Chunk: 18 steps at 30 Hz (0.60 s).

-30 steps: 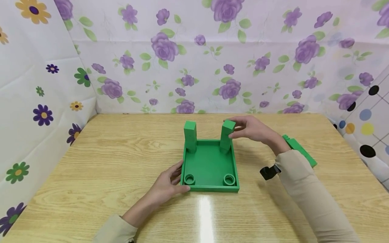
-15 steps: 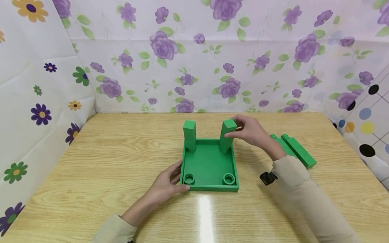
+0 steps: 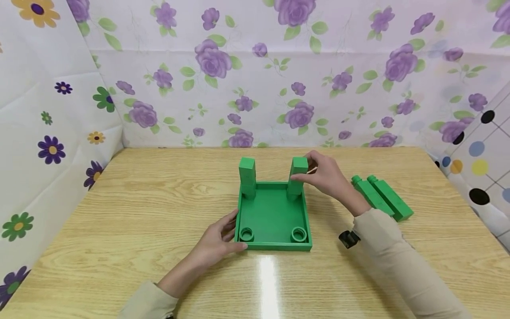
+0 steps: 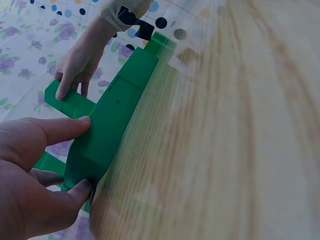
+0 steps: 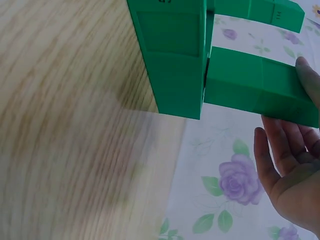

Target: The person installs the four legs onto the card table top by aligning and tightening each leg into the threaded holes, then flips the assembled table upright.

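Note:
A green square base with a raised rim (image 3: 272, 247) lies in the middle of the table. Two square green posts stand upright at its far corners, the left post (image 3: 248, 173) and the right post (image 3: 295, 179). Round threaded sockets fill the near corners, a left socket (image 3: 246, 234) and a right socket (image 3: 299, 235). My left hand (image 3: 217, 239) holds the base's near left corner, thumb at the front wall, fingers along the left side. My right hand (image 3: 324, 175) pinches the right post near its top, the thumb (image 5: 307, 80) on one face and fingers on another.
Two loose green posts with threaded ends, a left one (image 3: 372, 195) and a right one (image 3: 392, 199), lie side by side on the table (image 3: 159, 212) beyond the right forearm. A flowered cloth (image 3: 179, 88) hangs behind the table's far edge.
The right post has turned and now stands squarer to the base. My right wrist has shifted left, uncovering more of the loose posts. The left hand keeps its hold.

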Each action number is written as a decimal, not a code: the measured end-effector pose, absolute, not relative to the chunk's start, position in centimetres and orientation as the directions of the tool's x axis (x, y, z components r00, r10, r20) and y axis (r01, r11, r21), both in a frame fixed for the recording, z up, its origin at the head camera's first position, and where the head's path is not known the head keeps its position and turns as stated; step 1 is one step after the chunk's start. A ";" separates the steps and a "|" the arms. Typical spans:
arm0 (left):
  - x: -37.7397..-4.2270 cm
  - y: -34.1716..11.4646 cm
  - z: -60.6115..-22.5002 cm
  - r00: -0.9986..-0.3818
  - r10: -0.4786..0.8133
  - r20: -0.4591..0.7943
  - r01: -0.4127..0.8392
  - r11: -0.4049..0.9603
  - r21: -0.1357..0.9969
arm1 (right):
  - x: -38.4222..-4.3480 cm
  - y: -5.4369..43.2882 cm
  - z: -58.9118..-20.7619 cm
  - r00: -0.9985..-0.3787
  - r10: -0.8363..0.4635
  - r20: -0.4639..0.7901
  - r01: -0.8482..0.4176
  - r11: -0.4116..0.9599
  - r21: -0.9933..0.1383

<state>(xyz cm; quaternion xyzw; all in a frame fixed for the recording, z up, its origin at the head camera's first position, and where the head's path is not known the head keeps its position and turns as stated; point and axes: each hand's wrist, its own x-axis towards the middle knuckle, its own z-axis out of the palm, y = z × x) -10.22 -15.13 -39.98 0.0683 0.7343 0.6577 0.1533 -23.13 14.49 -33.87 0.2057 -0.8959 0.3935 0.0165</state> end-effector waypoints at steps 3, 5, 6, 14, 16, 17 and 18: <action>-10.2 -15.2 -40.0 -0.945 0.300 -0.131 -0.097 0.123 0.988 | -23.1 14.4 -34.0 -0.909 -0.380 0.170 -0.383 0.603 -0.700; -10.2 -15.2 -40.0 -0.945 0.300 -0.127 -0.094 0.121 0.988 | -23.1 14.5 -34.1 -0.903 -0.405 0.145 -0.380 0.592 -0.711; -10.2 -15.2 -40.0 -0.945 0.301 -0.125 -0.091 0.122 0.988 | -23.2 14.6 -34.1 -0.897 -0.422 0.131 -0.376 0.573 -0.728; -10.2 -15.2 -40.1 -0.945 0.302 -0.126 -0.091 0.129 0.987 | -24.0 16.4 -34.0 -0.818 -0.573 0.063 -0.272 0.289 -0.918; -10.2 -15.3 -40.1 -0.946 0.299 -0.126 -0.090 0.132 0.987 | -24.2 16.6 -33.6 -0.803 -0.592 0.065 -0.270 0.265 -0.926; -10.2 -15.3 -40.1 -0.946 0.299 -0.125 -0.089 0.132 0.987 | -24.3 16.6 -33.5 -0.794 -0.604 0.068 -0.273 0.256 -0.927; -10.2 -15.4 -40.1 -0.946 0.300 -0.124 -0.087 0.134 0.987 | -24.4 16.6 -33.3 -0.786 -0.615 0.069 -0.274 0.245 -0.930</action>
